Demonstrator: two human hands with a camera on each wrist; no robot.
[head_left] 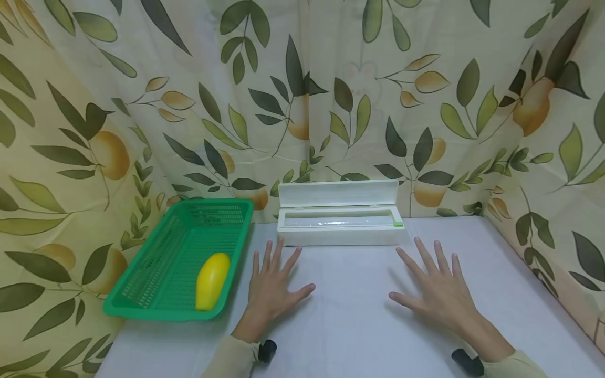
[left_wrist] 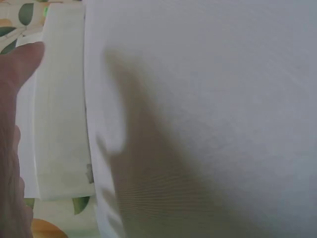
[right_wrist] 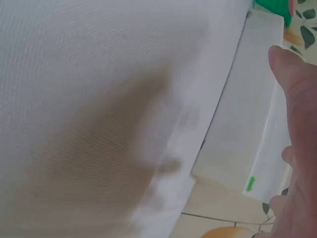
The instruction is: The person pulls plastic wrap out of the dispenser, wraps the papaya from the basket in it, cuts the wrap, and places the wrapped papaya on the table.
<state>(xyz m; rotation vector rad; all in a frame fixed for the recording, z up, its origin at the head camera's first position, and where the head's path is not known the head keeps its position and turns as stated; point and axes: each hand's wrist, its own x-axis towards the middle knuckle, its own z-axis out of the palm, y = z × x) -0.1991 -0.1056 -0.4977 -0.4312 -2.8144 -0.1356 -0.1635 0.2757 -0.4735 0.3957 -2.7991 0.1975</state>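
Observation:
Both hands hover palm down over the white table with fingers spread, holding nothing. The left hand (head_left: 271, 291) is between the green basket and the middle of the table, its fingertips near the front of a long white plastic wrap dispenser (head_left: 340, 237). On the other side, the right hand (head_left: 441, 291) has its fingertips just right of the dispenser's front corner. The dispenser's lid (head_left: 338, 194) stands raised, with clear film and a small green slider (head_left: 398, 224) showing inside. In the left wrist view the thumb (left_wrist: 27, 59) overlaps the dispenser's white side.
A green plastic basket (head_left: 142, 252) stands at the left, with a yellow mango-like fruit (head_left: 212, 281) lying in its near right part. Behind and at both sides hangs a curtain (head_left: 331, 105) printed with leaves and fruit. The white tabletop (head_left: 354, 325) spreads out below the hands.

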